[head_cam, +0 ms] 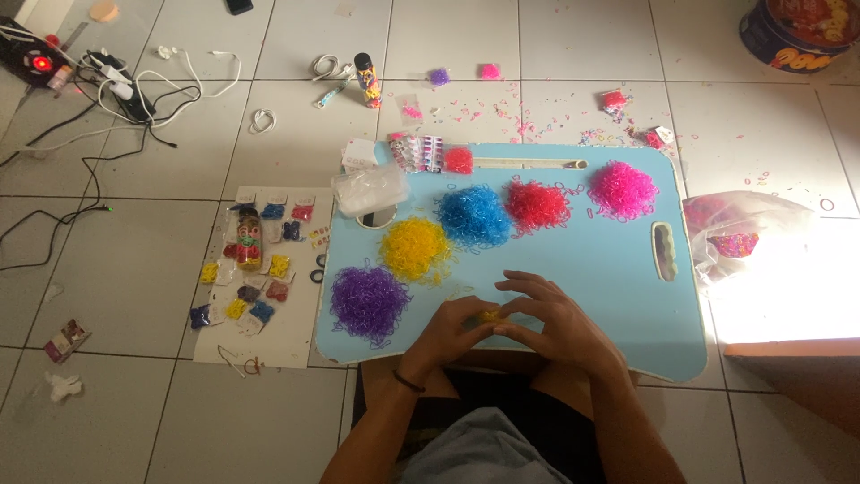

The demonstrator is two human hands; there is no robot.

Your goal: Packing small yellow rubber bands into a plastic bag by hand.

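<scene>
From the head view, looking down, both hands meet over the near edge of the light blue lap table (573,269). The left hand (448,332) and the right hand (551,318) are pinching a small clump of yellow rubber bands (488,315) between them. The fingers are drawn in narrow around it, the right hand's fingertips (515,285) arched above. The clump sits right at the fingertips of both hands, mostly hidden by them, so how many bands there are I cannot tell.

To my eye, doing this well means keeping the pinch light and the bands low over the table, so none spring away.

The yellow pile (415,248) lies just beyond the left hand, the purple pile (369,303) beside its wrist, with blue pile (473,215), red pile (537,204) and pink pile (622,189) farther off.
</scene>
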